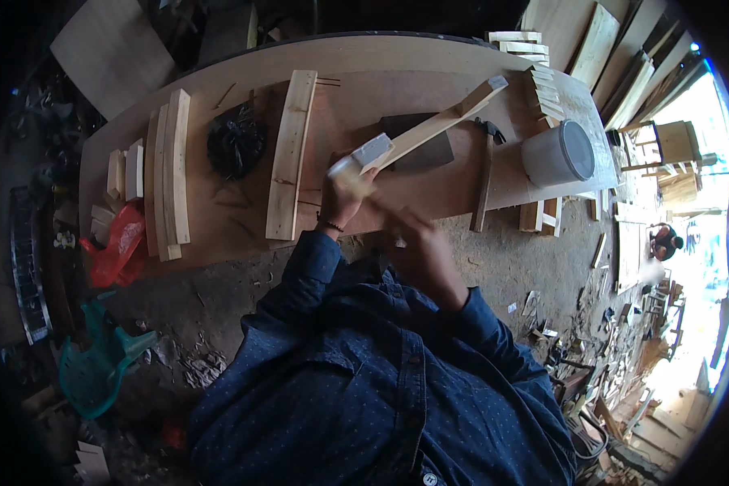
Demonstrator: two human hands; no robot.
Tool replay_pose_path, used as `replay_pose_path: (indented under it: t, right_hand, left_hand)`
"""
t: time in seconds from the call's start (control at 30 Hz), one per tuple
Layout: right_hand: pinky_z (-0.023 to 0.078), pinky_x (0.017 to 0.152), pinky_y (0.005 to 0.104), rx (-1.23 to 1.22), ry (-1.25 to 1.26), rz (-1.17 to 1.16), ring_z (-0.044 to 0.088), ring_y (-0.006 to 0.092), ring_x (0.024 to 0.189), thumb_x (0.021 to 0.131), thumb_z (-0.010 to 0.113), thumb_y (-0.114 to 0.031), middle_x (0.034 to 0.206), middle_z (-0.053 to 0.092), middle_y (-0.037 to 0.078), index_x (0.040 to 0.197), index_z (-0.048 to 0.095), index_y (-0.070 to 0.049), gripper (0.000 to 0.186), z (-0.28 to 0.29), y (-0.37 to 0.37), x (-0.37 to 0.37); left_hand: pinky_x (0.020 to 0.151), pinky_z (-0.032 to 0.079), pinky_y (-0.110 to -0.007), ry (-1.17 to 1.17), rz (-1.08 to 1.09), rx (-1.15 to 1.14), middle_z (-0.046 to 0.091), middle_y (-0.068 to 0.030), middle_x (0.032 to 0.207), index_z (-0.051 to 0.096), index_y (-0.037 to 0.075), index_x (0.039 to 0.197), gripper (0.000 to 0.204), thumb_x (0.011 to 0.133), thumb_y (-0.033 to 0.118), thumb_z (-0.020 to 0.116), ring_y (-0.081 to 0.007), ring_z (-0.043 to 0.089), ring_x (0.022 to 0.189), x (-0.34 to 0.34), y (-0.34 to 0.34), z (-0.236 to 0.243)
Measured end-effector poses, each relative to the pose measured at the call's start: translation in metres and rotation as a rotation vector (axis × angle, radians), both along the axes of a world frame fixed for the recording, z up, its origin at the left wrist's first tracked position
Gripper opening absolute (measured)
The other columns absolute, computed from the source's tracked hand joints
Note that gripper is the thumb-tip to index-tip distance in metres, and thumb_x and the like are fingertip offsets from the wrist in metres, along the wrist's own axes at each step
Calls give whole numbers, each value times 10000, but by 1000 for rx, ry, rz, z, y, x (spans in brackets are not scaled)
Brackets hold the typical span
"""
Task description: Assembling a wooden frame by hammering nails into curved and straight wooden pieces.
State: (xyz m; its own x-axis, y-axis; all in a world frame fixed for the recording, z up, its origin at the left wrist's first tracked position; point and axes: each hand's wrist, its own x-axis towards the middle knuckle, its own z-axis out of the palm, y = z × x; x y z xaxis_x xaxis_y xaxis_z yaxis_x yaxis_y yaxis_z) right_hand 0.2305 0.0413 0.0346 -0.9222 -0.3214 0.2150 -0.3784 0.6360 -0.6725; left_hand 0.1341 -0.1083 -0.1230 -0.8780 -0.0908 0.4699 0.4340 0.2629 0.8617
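My left hand [340,202] grips the near end of a pale wooden strip [429,130], which angles up to the right over the bench [211,73] and has light grey blocks [371,151] at its ends. My right hand [419,243] is closed on a motion-blurred wooden tool [385,202] that reaches up-left to the strip's near end; its head is too smeared to name. A long board [290,154] lies left of my hands. A hammer [484,174] and a dark flat sheet [433,154] lie to the right.
Stacked boards [172,178], a black bag [233,142], a red bag [117,251] and a lidded bucket [555,154] are on the bench. A green plastic chair [97,364] stands lower left. At right are leaning planks [591,44], scattered scraps and another person [664,243].
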Motion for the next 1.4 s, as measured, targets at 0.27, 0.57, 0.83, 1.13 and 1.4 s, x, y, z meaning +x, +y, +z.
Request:
replay_pose_path:
  t: [0.27,0.57,0.83,1.13,1.4]
  right_hand:
    - [525,688,344,-552,-358,-24,667,220,762,888,596,28,931,694,156,1250,549,-20,368,11,49,-5]
    - [512,627,302,-79,-74,-870,642,169,711,917,564,-90,875,693,85,1054,663,-32,179,-53,341,-107]
    - [531,822,464,262,112,-924,686,394,905,856,587,-150,916,716,196,978,730,-102,194,-142,526,-185]
    - [467,913,508,699,394,-913,611,340,1027,945,573,-317,1138,680,122,1201,709,-197,314,-120,531,-180]
    - [475,927,437,242,639,-868,630,305,1036,976,566,-178,1088,699,110,1166,710,-107,248,-24,393,-131]
  left_hand:
    - [907,469,-388,-272,-16,27,613,-144,1110,598,-7,1133,356,873,166,767,-282,595,1047,16,-9,-41]
    - [967,479,-367,-265,47,104,640,-165,1166,552,-61,1209,374,935,146,699,-269,626,1090,-4,-18,-56]
    - [923,496,-329,-397,20,-53,643,-137,1176,546,-66,1223,365,938,108,692,-205,622,1079,-20,-31,-43]
    - [1087,387,-412,-319,548,-141,478,-216,1414,407,30,1425,552,930,83,644,-324,479,1316,37,-44,-31]
    - [1047,401,-500,-632,544,-674,520,-258,1317,430,63,1418,859,704,304,842,-428,492,1245,-49,-111,-88]
